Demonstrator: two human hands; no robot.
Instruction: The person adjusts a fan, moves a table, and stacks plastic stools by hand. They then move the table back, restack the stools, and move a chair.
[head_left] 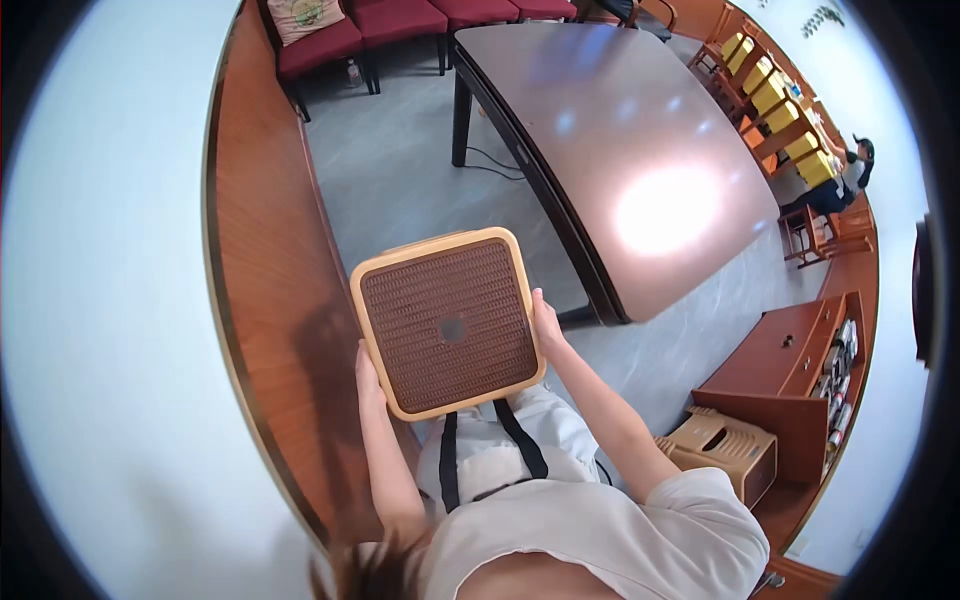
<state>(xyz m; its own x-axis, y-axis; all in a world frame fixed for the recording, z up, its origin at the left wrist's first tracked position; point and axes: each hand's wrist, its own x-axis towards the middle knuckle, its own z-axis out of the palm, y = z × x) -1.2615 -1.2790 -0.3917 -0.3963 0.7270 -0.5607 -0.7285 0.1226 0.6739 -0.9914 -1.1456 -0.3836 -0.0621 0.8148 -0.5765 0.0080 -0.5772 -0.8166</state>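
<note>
A square brown woven-textured panel with a tan frame (490, 370) is held up in front of my body, its face toward the camera. A small grey round spot shows near its middle. My left hand (369, 378) grips the panel's left edge, low down. On the right edge, my right hand (545, 324) holds the frame with the thumb at the side. The other fingers of both hands are mostly hidden by the panel.
A large table (600, 130) stands ahead, reflecting a bright light. Wood panelling (260, 250) lines the left. Red chairs (400, 22) are at the back. At right are a cabinet (765, 345), a tan box-like unit (720, 445), wooden chairs and another person (850, 180).
</note>
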